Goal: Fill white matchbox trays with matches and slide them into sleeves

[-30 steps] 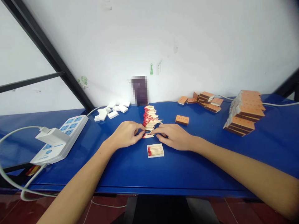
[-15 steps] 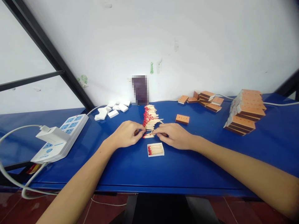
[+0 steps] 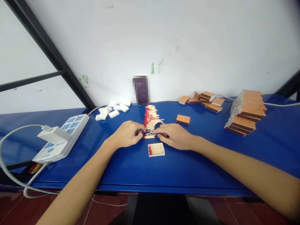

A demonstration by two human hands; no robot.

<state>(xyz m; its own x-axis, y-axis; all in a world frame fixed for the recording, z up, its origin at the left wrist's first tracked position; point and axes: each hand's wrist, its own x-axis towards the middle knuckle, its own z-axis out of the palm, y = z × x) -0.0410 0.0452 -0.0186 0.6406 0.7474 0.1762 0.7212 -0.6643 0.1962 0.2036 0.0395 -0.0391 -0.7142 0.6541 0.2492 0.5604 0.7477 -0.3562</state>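
Observation:
A heap of red-headed matches (image 3: pixel 152 118) lies on the blue table, heads to the left. Just in front of it is a small row of matches (image 3: pixel 150 136), set apart from the heap. My left hand (image 3: pixel 128 133) rests at the head side of this row, fingers curled, with index finger and thumb apart. From the other side, my right hand (image 3: pixel 175 136) reaches its index finger to the stick ends, the thumb a little away from it. Nearer me sits a white matchbox tray (image 3: pixel 156 154) partly filled with matches.
One orange matchbox sleeve (image 3: pixel 183 119) lies to the right of the heap. Loose matchbox sleeves (image 3: pixel 214 108) and a tall stack of matchboxes (image 3: pixel 248 112) stand farther right. White trays (image 3: pixel 113 114) lie back left. A power strip (image 3: pixel 63 137) with a plugged-in charger and cables occupies the left.
My left thumb has drawn slightly back from the small row of matches, and my right thumb has moved a little away from its index finger. Those matches look more evenly lined up.

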